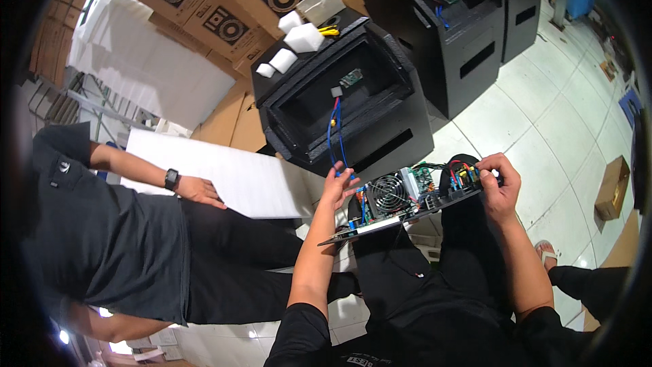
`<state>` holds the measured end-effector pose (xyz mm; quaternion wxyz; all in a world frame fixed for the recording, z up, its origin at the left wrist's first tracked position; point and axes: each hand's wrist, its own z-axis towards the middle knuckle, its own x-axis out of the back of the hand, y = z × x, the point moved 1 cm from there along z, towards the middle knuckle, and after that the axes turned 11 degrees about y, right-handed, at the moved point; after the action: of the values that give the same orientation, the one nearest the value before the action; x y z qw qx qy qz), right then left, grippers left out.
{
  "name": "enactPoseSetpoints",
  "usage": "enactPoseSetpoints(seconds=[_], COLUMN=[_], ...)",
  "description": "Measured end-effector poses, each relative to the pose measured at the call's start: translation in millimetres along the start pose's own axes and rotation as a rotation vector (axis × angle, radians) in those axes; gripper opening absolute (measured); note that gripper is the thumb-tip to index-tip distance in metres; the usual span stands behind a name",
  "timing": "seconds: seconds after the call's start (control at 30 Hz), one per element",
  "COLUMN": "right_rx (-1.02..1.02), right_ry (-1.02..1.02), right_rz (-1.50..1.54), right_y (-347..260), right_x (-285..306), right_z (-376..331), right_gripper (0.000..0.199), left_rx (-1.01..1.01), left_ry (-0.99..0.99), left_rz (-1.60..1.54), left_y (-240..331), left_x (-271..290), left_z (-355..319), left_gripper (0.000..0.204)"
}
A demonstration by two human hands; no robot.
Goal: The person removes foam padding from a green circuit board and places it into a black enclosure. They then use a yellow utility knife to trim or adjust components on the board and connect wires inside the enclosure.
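An amplifier module, a metal plate with circuit boards and a round fan, lies tilted across my thighs. My right hand grips its right end, thumb on top near the red and black wires. By the module's left end, my left hand has its fingers round the lower ends of blue wires. These wires run up to a pale connector in the recess of a black speaker cabinet. Inside that recess is a small green circuit board. My left fingertips are partly hidden.
White foam blocks and a clear plastic box rest on the cabinet. Another black cabinet stands behind right. Cartons are stacked at the back. A co-worker's hand lies by a white foam sheet at left.
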<state>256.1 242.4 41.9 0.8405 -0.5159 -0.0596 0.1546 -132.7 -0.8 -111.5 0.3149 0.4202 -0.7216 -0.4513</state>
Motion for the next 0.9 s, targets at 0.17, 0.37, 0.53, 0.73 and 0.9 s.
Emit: enactPoseSetpoints(seconds=[0.17, 0.37, 0.53, 0.73, 0.9], right_rx=[-0.013, 0.004, 0.011, -0.01, -0.021], right_ry=[0.004, 0.013, 0.005, 0.013, 0.001], right_rz=[-0.033, -0.013, -0.021, -0.032, -0.049], right_y=[-3.3, -2.0, 0.1, -2.3, 1.0], right_x=[1.2, 1.7, 3.3, 4.8, 3.9], right_z=[-0.1, -3.8, -5.8, -9.0, -6.4], right_gripper=[0.013, 0.015, 0.015, 0.015, 0.011], left_rx=[0.031, -1.081, -1.363, -1.3, -1.547], left_ry=[-0.151, 0.329, 0.299, 0.474, 0.432], left_rz=[-0.305, 0.94, 2.02, 1.898, 1.955], left_y=[50.6, 161.6, 193.2, 207.7, 212.3], left_x=[-19.0, -10.2, -8.4, -20.3, -27.7], left_z=[5.8, 43.2, 61.8, 94.6, 111.0], left_gripper=[0.026, 0.015, 0.023, 0.024, 0.023])
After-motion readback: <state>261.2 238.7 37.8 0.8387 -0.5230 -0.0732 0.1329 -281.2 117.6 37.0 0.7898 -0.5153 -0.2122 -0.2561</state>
